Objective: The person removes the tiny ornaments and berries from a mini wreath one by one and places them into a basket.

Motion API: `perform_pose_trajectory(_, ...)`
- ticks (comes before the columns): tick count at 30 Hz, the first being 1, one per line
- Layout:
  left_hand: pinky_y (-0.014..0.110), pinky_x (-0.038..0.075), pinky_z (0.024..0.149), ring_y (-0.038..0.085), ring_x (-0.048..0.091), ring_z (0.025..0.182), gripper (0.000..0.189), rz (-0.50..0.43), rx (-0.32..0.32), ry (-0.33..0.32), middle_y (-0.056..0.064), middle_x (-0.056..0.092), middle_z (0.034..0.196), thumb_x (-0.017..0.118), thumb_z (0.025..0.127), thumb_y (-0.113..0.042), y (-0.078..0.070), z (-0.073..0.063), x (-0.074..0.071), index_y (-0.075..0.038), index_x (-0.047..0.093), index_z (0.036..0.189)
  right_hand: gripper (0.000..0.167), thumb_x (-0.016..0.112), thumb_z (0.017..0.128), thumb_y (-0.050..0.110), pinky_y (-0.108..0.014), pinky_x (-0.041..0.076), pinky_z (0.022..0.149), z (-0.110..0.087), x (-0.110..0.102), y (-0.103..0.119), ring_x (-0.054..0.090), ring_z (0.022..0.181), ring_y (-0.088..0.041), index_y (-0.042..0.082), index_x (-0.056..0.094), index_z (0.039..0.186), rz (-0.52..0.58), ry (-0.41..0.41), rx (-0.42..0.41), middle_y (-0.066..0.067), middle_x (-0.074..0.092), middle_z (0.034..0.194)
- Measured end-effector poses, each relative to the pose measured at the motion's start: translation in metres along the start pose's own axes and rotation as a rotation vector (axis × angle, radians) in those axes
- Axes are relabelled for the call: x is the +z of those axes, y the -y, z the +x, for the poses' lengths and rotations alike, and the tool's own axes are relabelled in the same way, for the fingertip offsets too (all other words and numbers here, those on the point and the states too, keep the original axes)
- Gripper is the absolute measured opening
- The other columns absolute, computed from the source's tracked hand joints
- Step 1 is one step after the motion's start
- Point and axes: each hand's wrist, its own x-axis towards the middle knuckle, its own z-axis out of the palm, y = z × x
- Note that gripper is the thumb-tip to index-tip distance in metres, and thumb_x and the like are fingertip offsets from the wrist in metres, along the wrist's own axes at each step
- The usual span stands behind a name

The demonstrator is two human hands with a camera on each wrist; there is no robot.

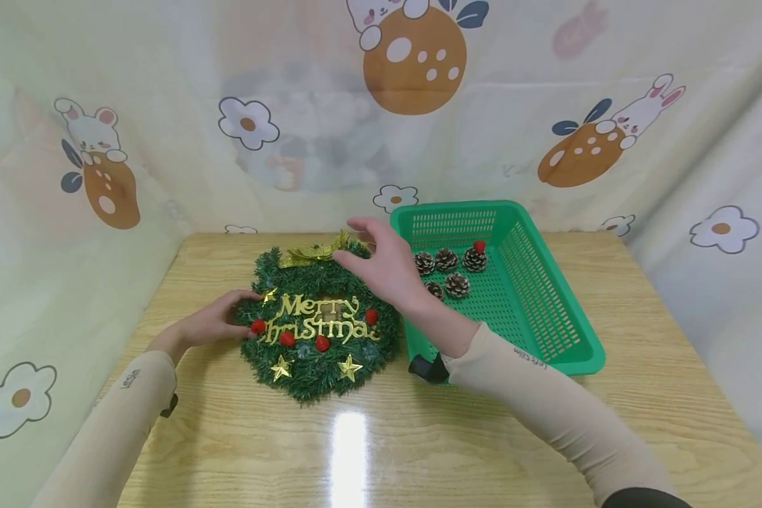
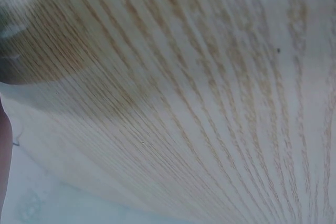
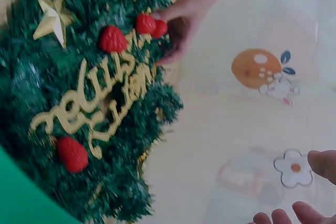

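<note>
A green Christmas wreath (image 1: 305, 384) lies on the wooden table, bearing gold "Merry Christmas" lettering (image 1: 311, 329), gold stars (image 1: 349, 368), several red berries (image 3: 72, 154) and a gold ribbon (image 1: 298, 257) along its far edge. My left hand (image 1: 212, 321) grips the wreath's left side, fingers and thumb bent at the greenery beside a star and a berry. Above the wreath's far right part hovers my right hand (image 1: 390, 268), thumb and fingers spread apart with nothing between them. The left wrist view shows mostly tabletop (image 2: 173, 108).
Right of the wreath stands a green plastic basket (image 1: 540, 282), its near left corner partly behind the right forearm. Several pine cones (image 1: 457, 285) lie inside, one with a red berry (image 1: 479, 246) on it. A patterned curtain (image 1: 317, 155) hangs behind the table.
</note>
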Motion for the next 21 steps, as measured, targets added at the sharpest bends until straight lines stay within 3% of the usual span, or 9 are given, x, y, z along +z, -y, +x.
perform_pose_trajectory(9, 0.065, 0.015, 0.113, 0.047, 0.021, 0.14, 0.077, -0.011, -0.008, 0.006, 0.025, 0.029, 0.152, 0.078, 0.083, -0.022, 0.003, 0.001, 0.001, -0.002, 0.037, 0.145, 0.061, 0.074, 0.088, 0.031, -0.037, 0.045, 0.103, -0.011, 0.02, -0.006, 0.051, 0.125, -0.025, 0.012, 0.05, 0.142, -0.09, 0.065, 0.01, -0.008, 0.054, 0.138)
perform_pose_trajectory(21, 0.066, 0.013, 0.113, 0.047, 0.022, 0.14, 0.077, 0.021, 0.0, 0.001, 0.025, 0.03, 0.151, 0.078, 0.083, -0.022, 0.002, 0.0, 0.0, -0.002, 0.037, 0.145, 0.066, 0.074, 0.087, 0.033, -0.039, 0.045, 0.103, -0.038, 0.045, -0.021, 0.051, 0.126, -0.025, 0.015, 0.048, 0.144, -0.029, 0.133, 0.052, -0.005, 0.053, 0.138)
